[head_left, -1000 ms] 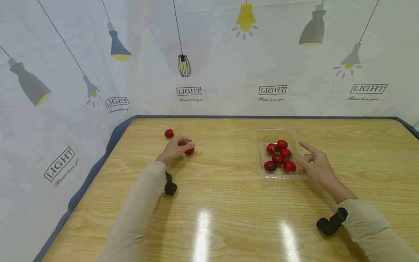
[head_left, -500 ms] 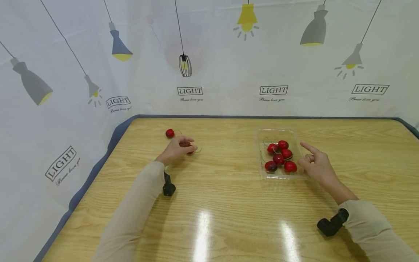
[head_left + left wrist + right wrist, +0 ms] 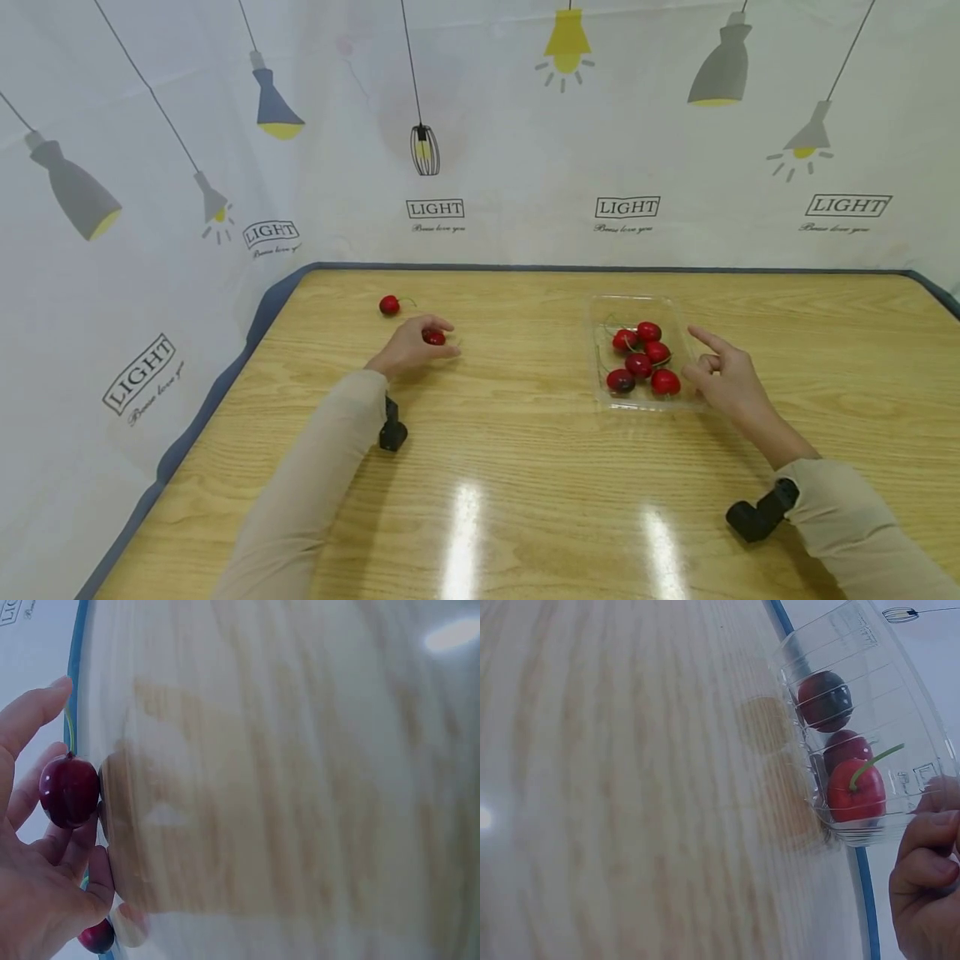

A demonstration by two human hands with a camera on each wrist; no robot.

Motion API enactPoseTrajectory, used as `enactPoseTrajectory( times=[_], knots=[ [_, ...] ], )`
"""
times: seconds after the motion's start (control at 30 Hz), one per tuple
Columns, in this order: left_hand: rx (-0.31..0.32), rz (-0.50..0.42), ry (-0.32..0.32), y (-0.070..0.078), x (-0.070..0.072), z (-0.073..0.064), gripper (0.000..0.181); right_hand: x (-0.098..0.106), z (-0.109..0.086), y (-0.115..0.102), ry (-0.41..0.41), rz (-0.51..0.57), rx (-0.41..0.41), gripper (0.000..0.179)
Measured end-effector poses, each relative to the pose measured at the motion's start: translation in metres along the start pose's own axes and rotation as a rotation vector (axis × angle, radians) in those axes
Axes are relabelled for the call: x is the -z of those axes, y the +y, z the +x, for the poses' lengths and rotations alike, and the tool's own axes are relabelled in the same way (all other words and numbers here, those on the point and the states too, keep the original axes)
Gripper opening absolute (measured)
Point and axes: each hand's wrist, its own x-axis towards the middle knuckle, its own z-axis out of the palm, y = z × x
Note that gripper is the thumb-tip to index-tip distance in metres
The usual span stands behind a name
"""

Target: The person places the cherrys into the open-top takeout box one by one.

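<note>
On the left of the table, my left hand (image 3: 414, 346) surrounds a red cherry (image 3: 433, 337) with thumb and fingers spread apart. In the left wrist view that cherry (image 3: 69, 791) rests on the table with its stem up, and the thumb stands off from it. A second cherry (image 3: 389, 305) lies just behind the hand. My right hand (image 3: 729, 379) pinches the right rim of a clear plastic container (image 3: 630, 305), its index finger pointing out. Inside the container several cherries (image 3: 638, 365) with green stems lie together.
The wooden table (image 3: 525, 467) ends at a blue-edged border at the back and left. Behind it hangs a white curtain (image 3: 510, 150) printed with lamps. A black wrist camera (image 3: 761, 512) sits on the right sleeve, another camera (image 3: 392, 427) on the left.
My left thumb and fingers have spread apart around the cherry, which shows more now between them. The right hand and the container have stayed in place.
</note>
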Motion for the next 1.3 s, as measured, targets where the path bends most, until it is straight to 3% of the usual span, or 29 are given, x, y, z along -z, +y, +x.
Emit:
enactPoseTrajectory(
  times=[0.4, 0.87, 1.3],
  knots=[
    [-0.033, 0.074, -0.009, 0.002, -0.006, 0.004, 0.031, 0.001, 0.001, 0.003, 0.001, -0.003, 0.003, 0.060],
    [-0.042, 0.099, -0.005, 0.004, -0.010, 0.006, 0.014, 0.000, 0.001, 0.003, -0.002, 0.013, 0.012, 0.060],
    [-0.020, 0.048, 0.030, 0.005, -0.009, 0.006, 0.013, 0.000, 0.001, 0.004, 0.006, 0.000, 0.025, 0.059]
  ],
)
